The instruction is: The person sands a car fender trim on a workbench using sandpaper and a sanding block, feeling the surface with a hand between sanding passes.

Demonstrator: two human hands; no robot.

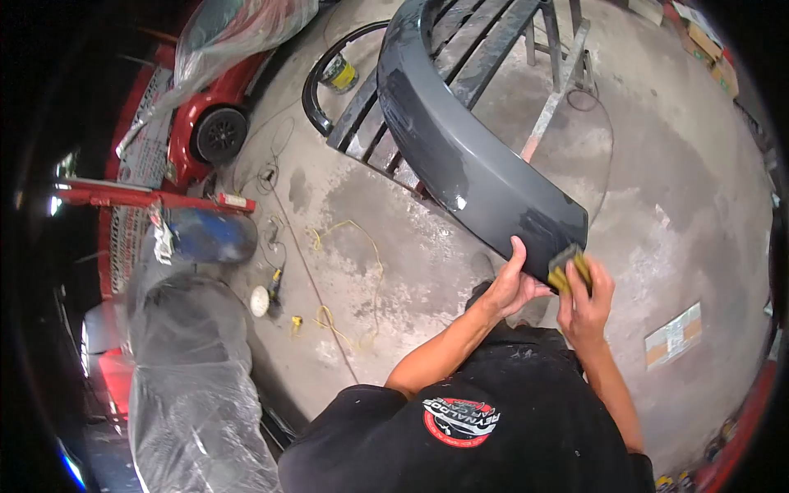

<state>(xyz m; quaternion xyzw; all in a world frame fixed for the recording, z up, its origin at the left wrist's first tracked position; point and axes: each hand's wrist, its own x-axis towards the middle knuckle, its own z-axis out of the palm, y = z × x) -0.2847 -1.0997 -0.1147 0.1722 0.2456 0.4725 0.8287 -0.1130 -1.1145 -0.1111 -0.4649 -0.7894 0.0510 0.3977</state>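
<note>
A long curved fender flare (472, 135), glossy dark grey with darker patches, rests on a slatted metal stand, its near end reaching towards me. My left hand (518, 283) grips the lower edge of that end, thumb on the outer face and fingers partly hidden beneath. Between the fingers of my right hand (585, 304) is a yellow and dark sanding sponge (567, 269), pressed against the flare's near tip. The sponge's working face is hidden against the panel.
Under the flare stands a slatted metal stand (485, 62). Another black curved trim piece (316, 82) and a tub with a yellow label (339, 74) are beyond. Cords (378, 271), a round-headed tool (261, 300) and flat cardboard (674, 335) lie on the floor. A plastic-covered object (197, 394) stands left.
</note>
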